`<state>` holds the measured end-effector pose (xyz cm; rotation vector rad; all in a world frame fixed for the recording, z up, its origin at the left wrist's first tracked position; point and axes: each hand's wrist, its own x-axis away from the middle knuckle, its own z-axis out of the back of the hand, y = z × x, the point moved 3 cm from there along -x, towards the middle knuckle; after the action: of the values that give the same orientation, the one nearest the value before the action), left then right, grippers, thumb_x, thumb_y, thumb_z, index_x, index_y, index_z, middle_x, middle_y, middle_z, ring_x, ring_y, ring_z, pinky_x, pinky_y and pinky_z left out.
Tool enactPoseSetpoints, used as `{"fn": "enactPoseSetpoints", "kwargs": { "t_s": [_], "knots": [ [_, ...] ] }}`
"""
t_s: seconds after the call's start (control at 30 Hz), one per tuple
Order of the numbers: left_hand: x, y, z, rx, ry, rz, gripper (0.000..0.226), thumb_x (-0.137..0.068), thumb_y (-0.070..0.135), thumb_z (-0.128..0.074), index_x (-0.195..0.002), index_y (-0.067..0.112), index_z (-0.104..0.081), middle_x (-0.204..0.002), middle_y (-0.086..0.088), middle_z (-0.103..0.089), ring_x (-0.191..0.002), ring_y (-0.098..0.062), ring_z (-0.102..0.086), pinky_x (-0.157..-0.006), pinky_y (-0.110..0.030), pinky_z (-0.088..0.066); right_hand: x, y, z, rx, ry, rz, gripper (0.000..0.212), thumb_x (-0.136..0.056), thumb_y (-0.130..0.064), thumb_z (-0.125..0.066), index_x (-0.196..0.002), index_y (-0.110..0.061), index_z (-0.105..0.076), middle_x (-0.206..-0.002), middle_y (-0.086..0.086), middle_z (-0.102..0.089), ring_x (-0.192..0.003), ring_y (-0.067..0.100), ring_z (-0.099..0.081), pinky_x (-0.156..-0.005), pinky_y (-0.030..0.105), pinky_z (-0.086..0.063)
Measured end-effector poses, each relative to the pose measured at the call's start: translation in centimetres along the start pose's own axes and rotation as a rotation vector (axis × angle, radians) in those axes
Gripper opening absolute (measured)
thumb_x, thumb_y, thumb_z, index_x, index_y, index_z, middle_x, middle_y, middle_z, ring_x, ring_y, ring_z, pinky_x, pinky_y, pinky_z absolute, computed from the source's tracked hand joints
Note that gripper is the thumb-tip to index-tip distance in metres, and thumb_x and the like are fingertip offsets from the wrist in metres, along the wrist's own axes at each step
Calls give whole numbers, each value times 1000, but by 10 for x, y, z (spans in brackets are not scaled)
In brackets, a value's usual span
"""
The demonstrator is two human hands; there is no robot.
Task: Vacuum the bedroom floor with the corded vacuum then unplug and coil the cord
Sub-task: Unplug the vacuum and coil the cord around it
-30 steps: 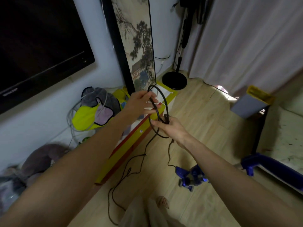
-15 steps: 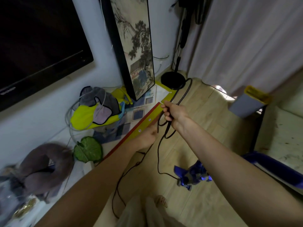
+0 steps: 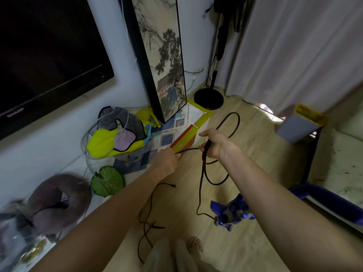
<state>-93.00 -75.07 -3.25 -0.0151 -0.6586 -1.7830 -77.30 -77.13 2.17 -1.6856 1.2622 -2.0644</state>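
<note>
My right hand (image 3: 215, 143) grips a bundle of loops of the black vacuum cord (image 3: 203, 169). One loop arcs up past the hand, others hang below it. My left hand (image 3: 166, 160) pinches the cord a short way to the left, and the stretch between the two hands is taut. From the left hand the cord drops to the wooden floor and trails in loose curves near my feet. Another strand runs down to the blue vacuum (image 3: 233, 213), which lies on the floor under my right forearm.
A framed painting (image 3: 161, 61) leans on the wall beside a black fan base (image 3: 208, 98). A yellow and grey bag (image 3: 117, 136), a green leaf cushion (image 3: 108, 181) and a grey neck pillow (image 3: 59, 201) lie at left. Curtains hang at right, above a grey box (image 3: 298, 128).
The hands came apart from one small loop held high. My left hand dropped and slid along the cord, my right hand now holds longer loops, and slack was drawn off the floor.
</note>
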Motion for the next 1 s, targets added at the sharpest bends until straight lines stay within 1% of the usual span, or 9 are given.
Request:
{"fn": "enactPoseSetpoints", "kwargs": {
  "t_s": [0.07, 0.17, 0.3, 0.4, 0.47, 0.53, 0.77, 0.87, 1.0],
  "knots": [
    [-5, -6, 7, -23, 4, 34, 40, -102, 26, -41, -91, -9, -60, -90, -22, -63, -84, -33, -61, -68, -38, -47, -8, 1, -2, 71, -6, -9, 37, -94, 6, -42, -130, -2, -49, -117, 12, -54, -98, 32, -62, -47, 26, -31],
    [-9, -25, 22, -109, 30, 114, 32, -101, 17, -40, -70, 10, -44, -72, -3, -47, -62, -11, -45, -56, -21, -40, -8, 2, -4, 117, -11, -23, 18, -94, 11, -37, -93, 0, -51, -96, 14, -51, -66, 25, -47, -43, 23, -32],
    [-4, -23, 30, -395, -66, 13, 19, -101, 10, -37, -104, 4, -55, -110, -12, -62, -100, -24, -61, -77, -28, -46, -8, 0, 3, 156, -20, 3, 24, -92, 13, -35, -101, 5, -56, -99, 32, -62, -62, 24, -51, -52, 24, -33],
    [2, 1, 33, -562, -177, -189, 27, -101, 21, -43, -80, 5, -53, -109, -13, -63, -99, -25, -61, -77, -31, -45, -10, -4, 4, 58, 21, 62, 32, -91, 16, -29, -110, 8, -53, -124, 31, -59, -58, 22, -54, -42, 20, -37],
    [4, 21, 34, -508, -311, -350, 35, -98, 26, -51, -81, -3, -61, -85, -13, -61, -73, -20, -58, -69, -26, -42, -8, -1, -2, 22, -11, 93, 20, -96, 14, -32, -94, 7, -51, -105, 28, -65, -59, 22, -61, -41, 21, -50],
    [4, 35, 36, -365, -359, -510, 39, -94, 27, -58, -59, 11, -56, -57, -2, -46, -48, -7, -38, -51, -20, -28, -5, 7, -10, 114, -60, 133, 23, -97, 9, -40, -79, 2, -52, -81, 20, -65, -68, 28, -64, -63, 34, -60],
    [0, 34, 66, 67, -115, -610, 16, -80, 18, -73, -73, 4, -71, -65, -8, -64, -57, -11, -52, -55, -18, -35, -4, 26, -23, 655, -220, 360, 21, -96, -23, -45, -82, -12, -57, -82, 21, -67, -76, 35, -66, -79, 47, -55],
    [3, 38, 73, 120, -86, -624, 16, -79, 19, -75, -69, 16, -63, -64, 3, -59, -59, -6, -51, -56, -14, -34, 6, 24, -22, 426, -293, 281, 24, -103, -15, -40, -87, -4, -54, -54, 12, -55, -33, 18, -48, -52, 35, -48],
    [4, 26, 57, 172, -64, -546, 17, -86, 22, -60, -72, 21, -51, -64, 8, -48, -58, -2, -45, -60, -23, -33, 17, 13, -18, 359, -372, 185, 32, -104, -28, -41, -84, -9, -57, -37, -7, -39, -29, 8, -21, -39, 22, -25]
  ]
}}
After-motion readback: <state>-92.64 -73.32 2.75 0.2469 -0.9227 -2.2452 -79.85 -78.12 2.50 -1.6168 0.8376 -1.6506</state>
